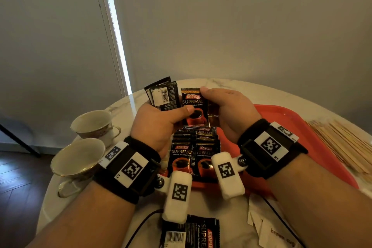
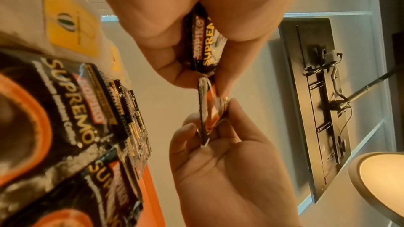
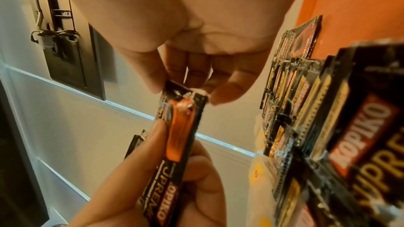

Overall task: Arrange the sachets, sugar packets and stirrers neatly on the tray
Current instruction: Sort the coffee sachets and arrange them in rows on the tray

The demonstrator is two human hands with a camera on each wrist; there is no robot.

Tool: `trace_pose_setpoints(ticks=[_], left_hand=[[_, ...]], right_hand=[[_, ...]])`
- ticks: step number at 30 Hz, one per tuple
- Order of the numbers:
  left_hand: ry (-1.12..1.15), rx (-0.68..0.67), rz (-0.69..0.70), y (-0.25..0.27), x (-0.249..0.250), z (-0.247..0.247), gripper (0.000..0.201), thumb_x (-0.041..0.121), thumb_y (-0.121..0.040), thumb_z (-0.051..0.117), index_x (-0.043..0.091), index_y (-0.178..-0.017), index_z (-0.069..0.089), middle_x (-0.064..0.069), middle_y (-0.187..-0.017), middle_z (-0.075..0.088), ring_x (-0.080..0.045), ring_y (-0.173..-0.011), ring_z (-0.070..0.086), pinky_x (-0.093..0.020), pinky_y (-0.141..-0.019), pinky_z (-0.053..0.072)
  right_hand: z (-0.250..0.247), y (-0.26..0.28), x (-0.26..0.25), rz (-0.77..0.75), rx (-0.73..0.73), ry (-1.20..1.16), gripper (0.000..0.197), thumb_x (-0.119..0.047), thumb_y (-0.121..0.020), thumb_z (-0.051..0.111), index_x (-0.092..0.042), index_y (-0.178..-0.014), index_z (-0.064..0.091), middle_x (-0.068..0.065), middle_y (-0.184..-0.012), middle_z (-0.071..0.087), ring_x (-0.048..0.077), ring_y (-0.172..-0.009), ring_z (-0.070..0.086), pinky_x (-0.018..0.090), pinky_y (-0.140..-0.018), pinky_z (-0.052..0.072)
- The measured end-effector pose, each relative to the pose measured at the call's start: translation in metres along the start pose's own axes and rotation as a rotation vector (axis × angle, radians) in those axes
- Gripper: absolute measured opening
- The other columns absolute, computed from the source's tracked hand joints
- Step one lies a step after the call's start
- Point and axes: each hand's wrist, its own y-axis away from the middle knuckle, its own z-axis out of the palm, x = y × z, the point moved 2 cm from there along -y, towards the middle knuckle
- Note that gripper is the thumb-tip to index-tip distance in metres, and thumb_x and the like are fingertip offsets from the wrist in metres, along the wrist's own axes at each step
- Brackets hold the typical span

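Both hands are raised above the red tray (image 1: 291, 119). My left hand (image 1: 161, 119) grips a small bunch of black coffee sachets (image 1: 163, 96) with their backs showing, and its thumb presses on one front-facing Kopiko sachet (image 1: 192, 102). My right hand (image 1: 227, 110) pinches that sachet's right edge. In the right wrist view, fingers (image 3: 227, 89) and thumb hold the sachet's end (image 3: 179, 127); in the left wrist view it (image 2: 210, 113) runs between both hands. Rows of overlapping sachets (image 1: 195, 147) lie on the tray below. Wooden stirrers (image 1: 342, 143) lie right of the tray; white sugar packets (image 1: 277, 231) lie at the front right.
Two empty teacups (image 1: 94, 123) (image 1: 78, 157) stand on the marble table's left side. One more sachet (image 1: 191, 231) lies face up on the table in front of the tray, beside a black cable (image 1: 141, 225). The table's round edge drops off at the left.
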Motion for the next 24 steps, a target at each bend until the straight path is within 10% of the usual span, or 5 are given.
trace_pose_setpoints(ticks=[8, 14, 24], left_hand=[[0.045, 0.075, -0.035, -0.002, -0.002, -0.003, 0.022, 0.002, -0.086, 0.076, 0.003, -0.107, 0.072, -0.013, -0.099, 0.080, -0.027, -0.090, 0.078, -0.043, -0.081, 0.063], [0.142, 0.172, -0.107, -0.003, 0.001, -0.003, 0.010, 0.011, -0.097, 0.065, 0.005, -0.091, 0.068, -0.008, -0.077, 0.071, -0.015, -0.065, 0.068, -0.030, -0.063, 0.059], [0.267, 0.208, -0.139, -0.001, 0.005, -0.003, 0.012, 0.012, -0.099, 0.054, 0.005, -0.103, 0.063, -0.011, -0.077, 0.073, -0.020, -0.063, 0.070, -0.033, -0.060, 0.060]], right_hand=[[-0.006, -0.002, -0.005, -0.024, -0.078, 0.166, 0.017, 0.001, -0.091, 0.066, -0.001, -0.107, 0.069, 0.013, -0.092, 0.075, 0.022, -0.075, 0.072, 0.036, -0.068, 0.060], [-0.067, -0.028, -0.008, 0.061, 0.388, 0.018, 0.009, -0.004, -0.091, 0.069, -0.010, -0.093, 0.064, 0.003, -0.071, 0.066, 0.009, -0.047, 0.055, 0.020, -0.042, 0.044], [-0.108, -0.061, 0.020, 0.379, 0.488, 0.452, 0.005, 0.001, -0.089, 0.070, 0.002, -0.094, 0.069, 0.012, -0.074, 0.069, 0.021, -0.064, 0.064, 0.037, -0.073, 0.057]])
